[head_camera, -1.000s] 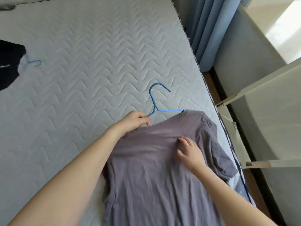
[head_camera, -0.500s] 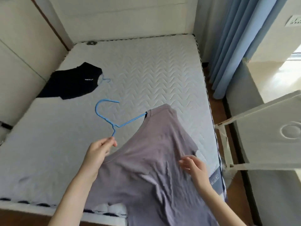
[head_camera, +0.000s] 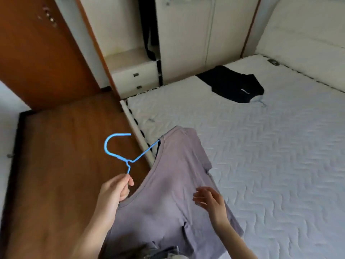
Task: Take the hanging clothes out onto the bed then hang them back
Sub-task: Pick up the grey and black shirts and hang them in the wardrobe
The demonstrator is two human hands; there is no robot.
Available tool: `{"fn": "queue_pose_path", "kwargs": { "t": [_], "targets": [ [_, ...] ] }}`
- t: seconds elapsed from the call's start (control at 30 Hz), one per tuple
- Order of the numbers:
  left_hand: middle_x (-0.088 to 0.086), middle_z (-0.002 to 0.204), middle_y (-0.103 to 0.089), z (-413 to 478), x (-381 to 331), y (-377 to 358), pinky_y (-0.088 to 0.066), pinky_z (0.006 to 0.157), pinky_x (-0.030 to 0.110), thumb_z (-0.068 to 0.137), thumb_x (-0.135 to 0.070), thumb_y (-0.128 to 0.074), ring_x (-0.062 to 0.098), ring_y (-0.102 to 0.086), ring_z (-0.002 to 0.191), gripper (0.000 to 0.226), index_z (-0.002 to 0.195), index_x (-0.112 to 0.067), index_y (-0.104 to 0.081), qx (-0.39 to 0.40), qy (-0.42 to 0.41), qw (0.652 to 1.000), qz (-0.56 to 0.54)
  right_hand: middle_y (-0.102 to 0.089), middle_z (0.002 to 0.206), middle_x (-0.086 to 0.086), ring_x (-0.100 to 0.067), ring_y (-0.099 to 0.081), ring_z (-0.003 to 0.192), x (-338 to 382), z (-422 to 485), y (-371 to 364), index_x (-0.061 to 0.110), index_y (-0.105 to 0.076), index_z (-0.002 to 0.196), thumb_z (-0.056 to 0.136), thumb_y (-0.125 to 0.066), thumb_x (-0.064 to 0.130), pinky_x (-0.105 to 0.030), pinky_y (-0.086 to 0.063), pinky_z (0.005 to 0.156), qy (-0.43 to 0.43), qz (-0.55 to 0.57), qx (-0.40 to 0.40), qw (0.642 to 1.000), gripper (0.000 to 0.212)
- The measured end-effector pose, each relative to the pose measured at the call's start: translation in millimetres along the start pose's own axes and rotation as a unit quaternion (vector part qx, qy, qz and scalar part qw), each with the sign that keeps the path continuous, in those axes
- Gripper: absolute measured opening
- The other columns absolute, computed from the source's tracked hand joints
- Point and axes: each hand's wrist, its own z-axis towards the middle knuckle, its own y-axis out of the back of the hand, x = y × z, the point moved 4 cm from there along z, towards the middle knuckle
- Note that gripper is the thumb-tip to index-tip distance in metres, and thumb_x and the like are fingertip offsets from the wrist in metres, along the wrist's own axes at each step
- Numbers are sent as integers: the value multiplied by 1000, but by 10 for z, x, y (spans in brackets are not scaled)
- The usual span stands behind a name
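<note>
Two hands up: both yours, both busy with the same shirt.
Left hand (head_camera: 114,191): fingers pinched shut around the lower wire of the blue wire hanger (head_camera: 119,153) — that's what's carrying everything.
Hanger: hook curls up and to the left over the wooden floor (head_camera: 56,165); one arm runs right and disappears into the collar.
Mauve t-shirt (head_camera: 168,193): hung on the hanger and held up off the bed, draping down toward you, its far shoulder over the mattress edge.
Right hand (head_camera: 210,200): open, fingers spread loose against the front of the shirt near the sleeve — can't tell if it's actually pinching any fabric, looks more like resting on it.
Bed (head_camera: 270,165): bare white quilted mattress, off to your right.
Black shirt (head_camera: 235,85): lying flat on the far side of the mattress, well apart from the mauve one, with a bit of pale blue hanger hook (head_camera: 262,103) poking out at its near edge.
Wardrobe (head_camera: 186,34): cream doors past the foot of the bed, one gap open with something dark hanging inside.
Drawers (head_camera: 136,79): small cream unit just left of that gap.
Brown door (head_camera: 37,53): at your far left.
</note>
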Motion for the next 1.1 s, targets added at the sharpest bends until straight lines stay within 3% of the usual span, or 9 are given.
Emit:
{"fn": "queue_pose_path", "kwargs": {
  "t": [0.2, 0.37, 0.53, 0.6, 0.67, 0.77, 0.87, 0.97, 1.1],
  "targets": [
    [0, 48, -22, 70, 62, 1583, -18, 40, 17, 97, -6, -45, 9, -19, 42, 38, 60, -4, -53, -159, 6, 987, 15, -72, 86, -21, -31, -69, 79, -38, 394, -1460, -3, -67, 95, 101, -42, 6, -43, -55, 78, -11, -60, 89, 994, 27],
    [-1, 45, -28, 399, 58, 2484, -26, 41, 14, 96, -7, -47, 9, -25, 44, 42, 54, -11, -52, -210, 5, 976, 53, -70, 86, -22, -32, -68, 75, -210, 751, -2550, -3, -67, 93, 100, -43, 4, -34, -58, 69, -42, -98, 115, 988, 26],
    [12, 57, -37, 1049, -140, 2909, -28, 41, 10, 95, -6, -51, 19, -33, 53, 35, 64, 11, -50, -238, 17, 970, 51, -72, 78, -18, -30, -68, 70, -162, 1049, -3179, -2, -66, 94, 99, -44, 3, -28, -59, 64, -77, -121, 110, 984, 23],
    [9, 54, -41, 1412, -162, 3051, -30, 42, 8, 96, -9, -50, 8, -39, 45, 33, 65, 2, -53, -214, 23, 974, 65, -71, 84, -21, -31, -68, 74, -124, 1242, -3318, -3, -65, 98, 99, -44, 4, -31, -58, 68, -84, -131, 98, 983, 22],
    [-8, 50, -45, 1850, -116, 3205, -32, 45, 10, 97, -12, -49, 0, -41, 40, 33, 64, -9, -54, -197, 35, 977, 70, -70, 89, -26, -34, -68, 79, -95, 1523, -3445, -6, -64, 101, 99, -43, 3, -30, -58, 68, -87, -132, 88, 984, 23],
    [-9, 45, -44, 2553, -14, 3434, -33, 50, 18, 96, -15, -50, 1, -41, 40, 34, 62, -14, -54, -214, 64, 973, 67, -69, 92, -29, -37, -67, 83, -40, 2062, -3711, -8, -64, 102, 98, -43, 2, -28, -58, 66, -94, -136, 77, 983, 23],
    [-1, 46, -29, 3267, -6, 3663, -29, 55, 31, 92, -15, -56, 11, -28, 44, 45, 48, -21, -49, -258, 99, 960, 40, -67, 93, -31, -36, -66, 83, 124, 2723, -4190, -8, -64, 101, 98, -43, 2, -28, -57, 66, -93, -155, 94, 979, 24],
    [4, 50, -23, 3889, -149, 3885, -24, 57, 32, 89, -10, -56, 12, -24, 47, 49, 44, -19, -40, -294, 119, 947, 60, -64, 91, -31, -35, -63, 80, 426, 3446, -4837, -11, -61, 104, 99, -42, 2, -23, -57, 61, -95, -160, 112, 976, 24],
    [-4, 42, -28, 4568, -423, 4190, -24, 57, 29, 87, -4, -54, 7, -28, 43, 37, 52, -7, -44, -333, 127, 929, 93, -68, 80, -18, -30, -66, 73, 937, 4348, -5828, -9, -62, 103, 100, -42, 6, -22, -57, 62, -86, -176, 155, 968, 25]
  ]
}}
